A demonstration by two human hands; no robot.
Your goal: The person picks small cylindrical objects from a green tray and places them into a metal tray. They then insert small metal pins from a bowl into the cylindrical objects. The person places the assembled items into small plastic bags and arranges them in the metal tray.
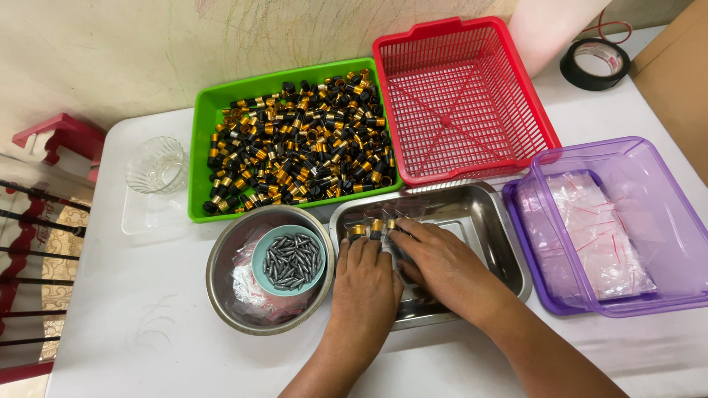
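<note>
Both hands rest inside a rectangular steel tray (487, 221) at the table's front. My left hand (365, 284) lies flat with its fingers on small clear bags (369, 221) holding black and gold caps. My right hand (442, 265) lies beside it, its fingertips pressing on the same little bags. Whether either hand grips a bag is hidden by the fingers. Behind the tray a green tray (203, 125) is filled with several black and gold caps (302, 140). A round steel bowl (221, 287) on the left carries a teal dish (259, 258) of dark grey pointed pieces (293, 259).
An empty red basket (461, 96) stands behind the steel tray. A purple clear box (649, 155) with clear plastic bags (601, 236) sits on the right. A glass cup (157, 163) stands far left, a roll of black tape (594, 63) far right, and a cardboard box (675, 81) by the edge.
</note>
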